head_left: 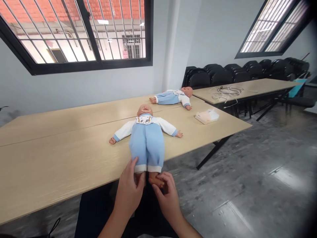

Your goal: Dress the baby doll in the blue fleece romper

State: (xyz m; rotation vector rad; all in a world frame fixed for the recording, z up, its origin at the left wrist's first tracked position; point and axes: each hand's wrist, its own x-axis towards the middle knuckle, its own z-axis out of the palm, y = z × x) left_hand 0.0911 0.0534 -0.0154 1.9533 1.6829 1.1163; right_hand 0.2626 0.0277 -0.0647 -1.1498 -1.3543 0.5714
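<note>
A baby doll point(146, 142) in light blue trousers and a white-sleeved top lies on its back on the wooden table point(74, 155). Its arms are spread, its head points away from me, and its feet hang over the near edge. My left hand point(131, 185) is wrapped round the doll's left-side lower leg, fingers at the white trouser cuff, hiding most of that foot. With thumb and fingers, my right hand point(168, 195) grips the other bare foot point(155, 180) of the doll.
A second doll point(170, 96) in similar clothes lies farther back. A white tissue pack point(207, 116) sits near the table's right end. Coiled pale cables point(228, 93) lie on another table point(267, 84), with black chairs point(218, 75) stacked behind it along the wall.
</note>
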